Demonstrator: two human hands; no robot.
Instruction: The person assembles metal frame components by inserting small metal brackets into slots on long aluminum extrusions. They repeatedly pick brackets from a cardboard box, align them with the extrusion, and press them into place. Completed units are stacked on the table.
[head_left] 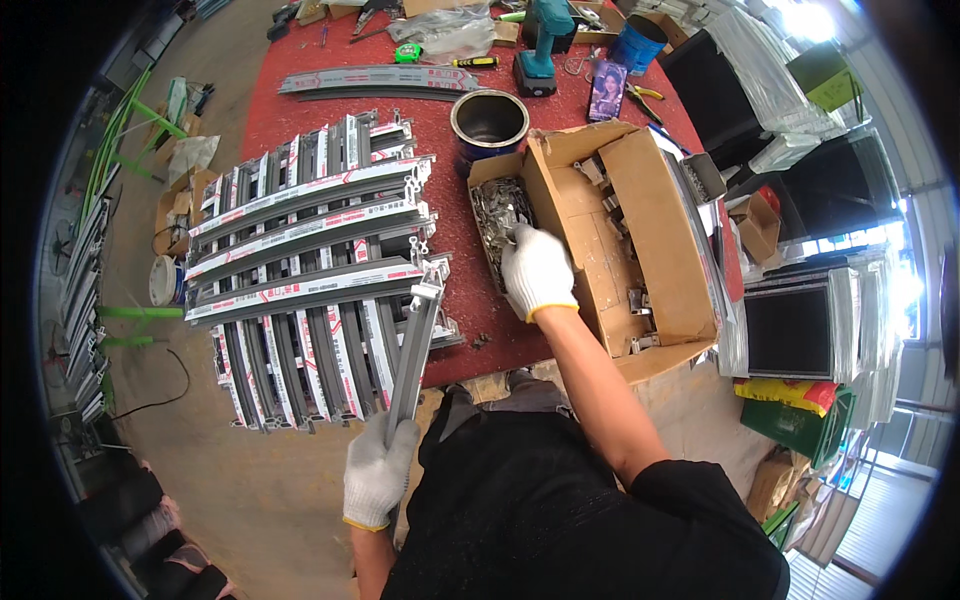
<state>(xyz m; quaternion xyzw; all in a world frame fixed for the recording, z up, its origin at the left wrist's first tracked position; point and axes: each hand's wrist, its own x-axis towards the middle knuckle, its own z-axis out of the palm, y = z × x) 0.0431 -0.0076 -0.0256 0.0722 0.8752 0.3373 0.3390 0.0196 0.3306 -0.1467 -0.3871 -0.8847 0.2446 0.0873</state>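
Note:
My left hand (380, 473), in a white knit glove, is closed round a grey metal profile bar (408, 365). The bar slants up and away, its far end beside the right edge of a crosswise stack of similar profiles (305, 255) with white and red film. My right hand (538, 268), gloved too, reaches into a narrow cardboard box (527, 188) of small shiny metal pieces (497, 212). Its fingers are bent down among the pieces, the tips partly hidden. Whether they grip a piece I cannot make out.
Right of the narrow box stands a larger open carton (665, 230) with a few metal fittings. Behind are a dark round can (489, 120), a teal cordless drill (541, 50), a phone (607, 92), a green tape measure (407, 53) and more profiles (380, 80) on the red table (450, 365).

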